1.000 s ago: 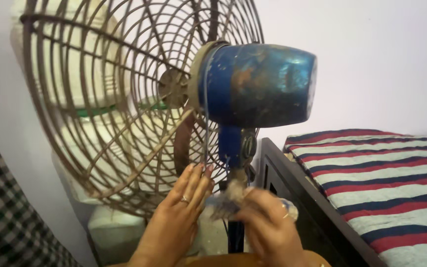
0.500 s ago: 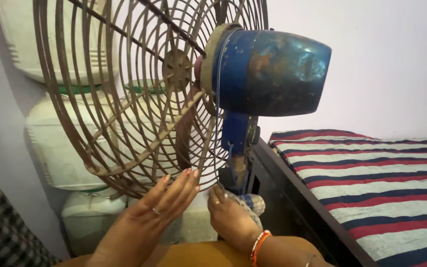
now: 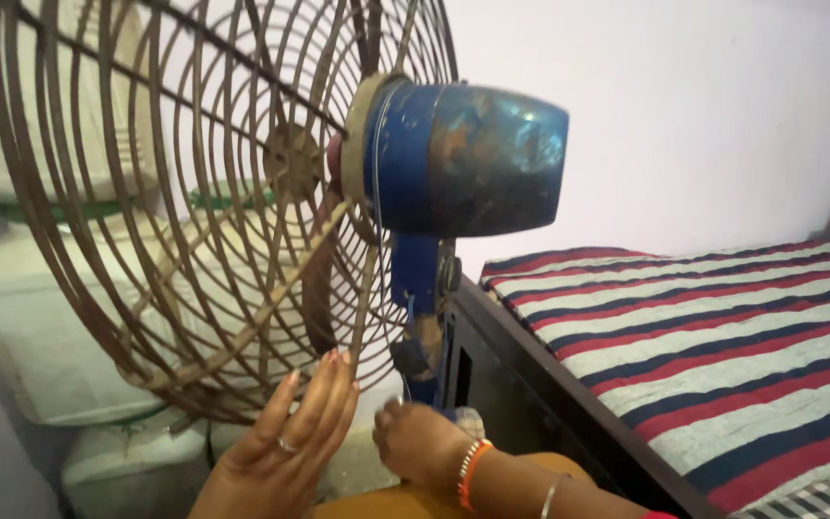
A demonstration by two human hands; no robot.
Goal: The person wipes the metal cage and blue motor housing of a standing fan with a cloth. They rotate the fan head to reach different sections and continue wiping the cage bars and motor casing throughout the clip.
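An old pedestal fan fills the view: a rusty wire guard (image 3: 194, 192), a worn blue motor housing (image 3: 463, 159) and a blue neck (image 3: 420, 288) below it. My left hand (image 3: 290, 442) is flat and spread, its fingertips against the lower rim of the guard. My right hand (image 3: 425, 447), with orange bangles at the wrist, is curled around a small greyish cloth (image 3: 468, 420) at the base of the fan's neck; most of the cloth is hidden behind the fingers.
Stacked white sacks (image 3: 50, 327) stand behind the fan against the pale wall. To the right is a bed with a dark frame (image 3: 540, 394) and a red, navy and white striped mattress (image 3: 713, 327).
The view has swung so the fan sits further left and the bed shows more. My right hand has dropped lower on the fan's neck; my left hand stays at the guard's rim.
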